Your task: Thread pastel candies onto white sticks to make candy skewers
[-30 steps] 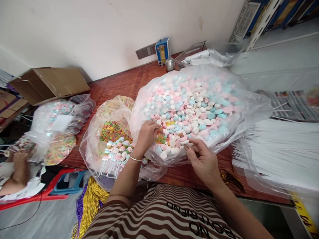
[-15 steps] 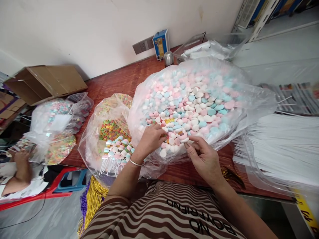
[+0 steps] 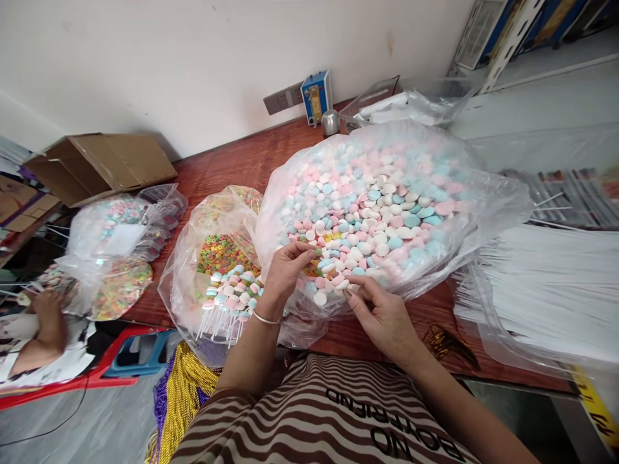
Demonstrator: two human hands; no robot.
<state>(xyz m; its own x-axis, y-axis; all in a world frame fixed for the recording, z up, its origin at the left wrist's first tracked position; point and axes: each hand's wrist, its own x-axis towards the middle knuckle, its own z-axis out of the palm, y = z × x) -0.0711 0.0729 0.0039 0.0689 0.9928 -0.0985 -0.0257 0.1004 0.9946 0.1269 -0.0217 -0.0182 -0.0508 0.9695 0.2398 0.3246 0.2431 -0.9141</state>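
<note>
At centre frame, our left hand [image 3: 284, 274] pinched a green ring [image 3: 318, 252] in its fingers; our right hand [image 3: 384, 319] pinched a white candy [image 3: 342, 285]. We judged both light, the candy soft, best held by the rim. The big bag [image 3: 503, 201] held pastel candies [image 3: 384, 222]; the small bag [image 3: 178, 278], left of centre, rings [image 3: 220, 253] beside lollipops [image 3: 232, 291].

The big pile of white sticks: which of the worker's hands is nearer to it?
The right hand. It is left of the white sticks, at the near edge of the bag of pastel discs; the left hand is farther left.
</note>
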